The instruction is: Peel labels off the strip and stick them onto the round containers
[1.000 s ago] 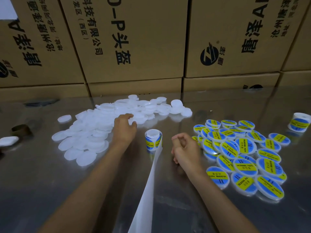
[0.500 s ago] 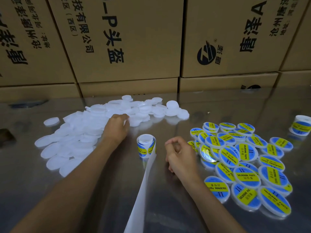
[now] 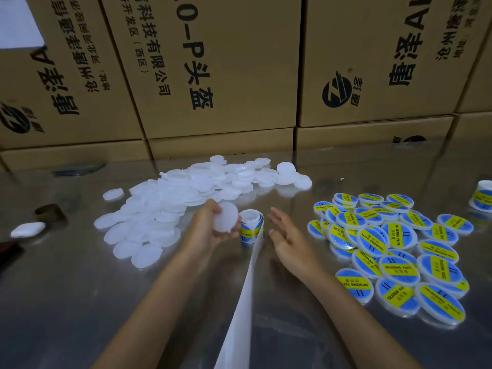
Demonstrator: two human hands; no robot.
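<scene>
My left hand point(image 3: 210, 230) grips a plain white round container point(image 3: 225, 216), lifted just left of the label roll point(image 3: 251, 227). The roll stands upright on the metal table, blue and yellow labels on it, and its bare white backing strip point(image 3: 241, 302) trails toward me. My right hand point(image 3: 286, 235) hovers just right of the roll with fingers straight and spread, holding nothing. A heap of unlabelled white containers point(image 3: 170, 206) lies to the left. Several labelled containers point(image 3: 394, 251) are piled to the right.
Stacked cardboard boxes point(image 3: 213, 75) wall off the back of the shiny metal table point(image 3: 66, 302). A second label roll point(image 3: 483, 195) stands at the far right edge. A dark ring point(image 3: 49, 213) and a white object point(image 3: 28, 229) lie at far left.
My left hand has picked a white container out of the heap and brought it beside the roll. My right hand has uncurled from a loose fist to open fingers.
</scene>
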